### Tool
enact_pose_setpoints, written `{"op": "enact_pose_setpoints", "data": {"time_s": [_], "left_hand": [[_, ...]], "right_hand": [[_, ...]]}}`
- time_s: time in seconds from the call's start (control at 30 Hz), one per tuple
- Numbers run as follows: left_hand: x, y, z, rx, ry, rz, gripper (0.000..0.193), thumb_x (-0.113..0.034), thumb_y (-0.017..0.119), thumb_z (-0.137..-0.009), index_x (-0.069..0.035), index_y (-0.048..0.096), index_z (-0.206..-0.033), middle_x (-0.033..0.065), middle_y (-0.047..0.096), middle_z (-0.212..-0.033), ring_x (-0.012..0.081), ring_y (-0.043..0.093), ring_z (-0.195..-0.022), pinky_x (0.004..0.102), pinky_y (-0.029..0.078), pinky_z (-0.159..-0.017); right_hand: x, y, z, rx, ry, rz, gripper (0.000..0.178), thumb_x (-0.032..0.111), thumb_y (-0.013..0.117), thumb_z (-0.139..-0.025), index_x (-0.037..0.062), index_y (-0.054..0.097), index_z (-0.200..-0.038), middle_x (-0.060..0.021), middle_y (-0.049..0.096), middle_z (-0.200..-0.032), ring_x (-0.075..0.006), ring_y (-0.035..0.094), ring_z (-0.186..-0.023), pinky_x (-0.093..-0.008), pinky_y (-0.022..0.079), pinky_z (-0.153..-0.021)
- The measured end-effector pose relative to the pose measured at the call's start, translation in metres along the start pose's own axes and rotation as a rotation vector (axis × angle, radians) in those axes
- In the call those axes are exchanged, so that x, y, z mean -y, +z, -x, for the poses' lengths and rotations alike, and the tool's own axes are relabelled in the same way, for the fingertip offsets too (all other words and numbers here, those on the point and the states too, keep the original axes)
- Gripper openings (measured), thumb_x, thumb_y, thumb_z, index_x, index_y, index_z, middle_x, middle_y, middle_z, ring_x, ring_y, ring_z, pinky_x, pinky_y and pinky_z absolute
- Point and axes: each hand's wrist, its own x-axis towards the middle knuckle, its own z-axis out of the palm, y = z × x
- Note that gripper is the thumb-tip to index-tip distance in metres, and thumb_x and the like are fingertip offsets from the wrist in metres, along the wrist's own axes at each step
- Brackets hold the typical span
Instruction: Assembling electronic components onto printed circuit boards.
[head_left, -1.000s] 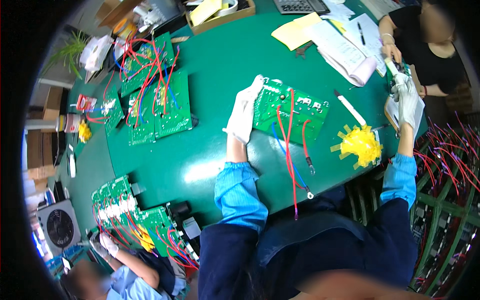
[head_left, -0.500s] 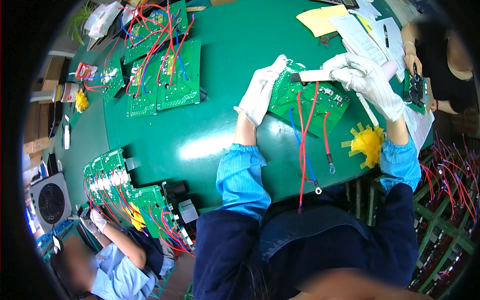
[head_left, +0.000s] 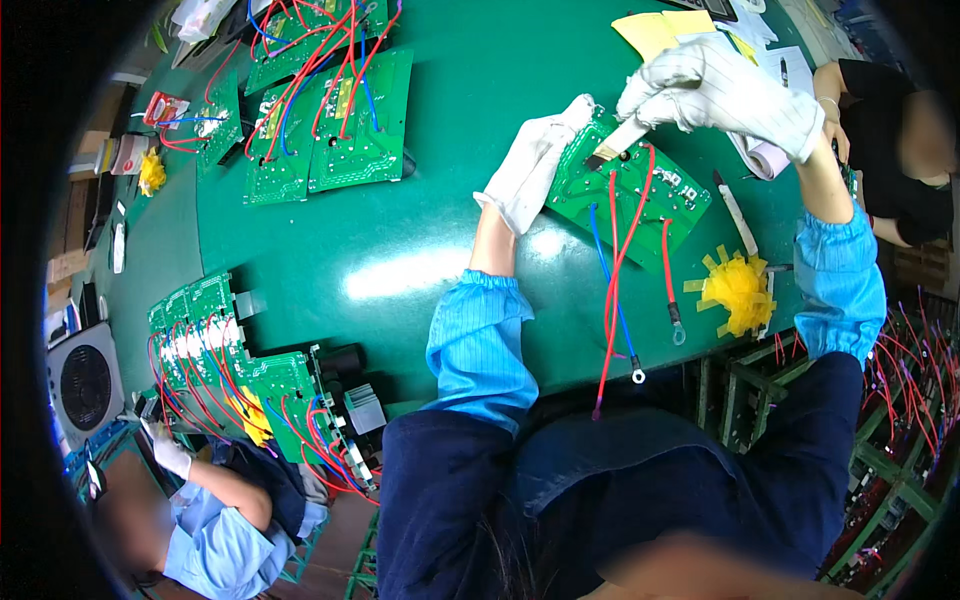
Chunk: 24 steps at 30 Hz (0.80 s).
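Green tbl (head_left: 470, 130) has wired PCBs (head_left: 628, 185), fan (head_left: 87, 388) L.

One held circuit board (head_left: 626, 188) is counted, with three red wires (head_left: 670, 270), one blue wire (head_left: 628, 336), one flat brush (head_left: 622, 138) and two gloved hands (head_left: 535, 165) (head_left: 722, 95).

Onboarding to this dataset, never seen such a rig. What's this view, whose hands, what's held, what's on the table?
There is no robot, just a person wearing white gloves. The wide, rim-bending view comes from a camera on their head, looking down. Their left hand grips the edge of a green circuit board with red and blue wires. Their right hand holds a brush, dark tip at the board. On the green table are a yellow bundle, papers and, at left, more wired boards. Another person sits at lower left.
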Motion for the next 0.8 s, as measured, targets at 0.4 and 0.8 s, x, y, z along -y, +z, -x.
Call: {"op": "enact_pose_setpoints", "data": {"time_s": [0.4, 0.8], "left_hand": [[0.012, 0.002, 0.001, -0.085, 0.123, 0.047, 0.032, -0.018, 0.054, -0.099, 0.005, 0.061, -0.120, 0.0030, 0.064, -0.111, 0.0083, 0.056, -0.102, 0.0246, 0.044, -0.093], [0.009, -0.001, -0.002, -0.018, 0.074, -0.008, 0.032, -0.020, 0.053, -0.100, 0.004, 0.063, -0.118, 0.0020, 0.065, -0.106, 0.0081, 0.054, -0.097, 0.0242, 0.045, -0.089]], "right_hand": [[0.003, -0.002, -0.018, 0.241, 0.276, -0.304, 0.017, 0.021, 0.069, -0.088, 0.0075, 0.072, -0.099, -0.0031, 0.063, -0.075, -0.0101, 0.053, -0.064, -0.0256, 0.043, -0.059], [0.000, -0.003, -0.020, 0.154, 0.057, -0.262, 0.019, 0.025, 0.068, -0.091, 0.0092, 0.073, -0.099, 0.0015, 0.062, -0.075, -0.0073, 0.049, -0.063, -0.0247, 0.043, -0.059]]}}
